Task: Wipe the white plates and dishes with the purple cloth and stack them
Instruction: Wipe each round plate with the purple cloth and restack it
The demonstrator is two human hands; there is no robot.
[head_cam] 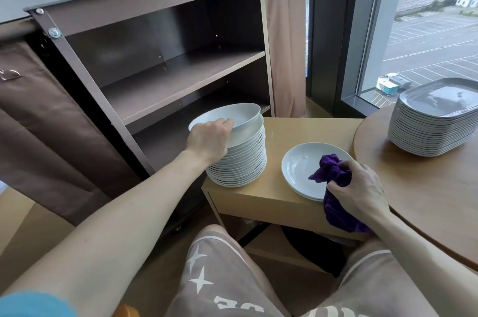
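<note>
A tall stack of white round plates [244,164] stands on the left of a small wooden side table [261,197]. My left hand [208,139] grips the near rim of the top plate [232,116], which is tilted up off the stack. To the right lies a low pile of two or three white plates [301,169]. My right hand [358,191] holds the bunched purple cloth [333,179] over that pile's near right edge, and part of the cloth hangs below the table edge.
A dark brown shelf cart [160,63] with bare shelves stands behind the side table, brown curtains on both sides. A round wooden table [424,192] at right carries a tall stack of grey-white rectangular dishes [434,120]. A window is behind. My knees are below.
</note>
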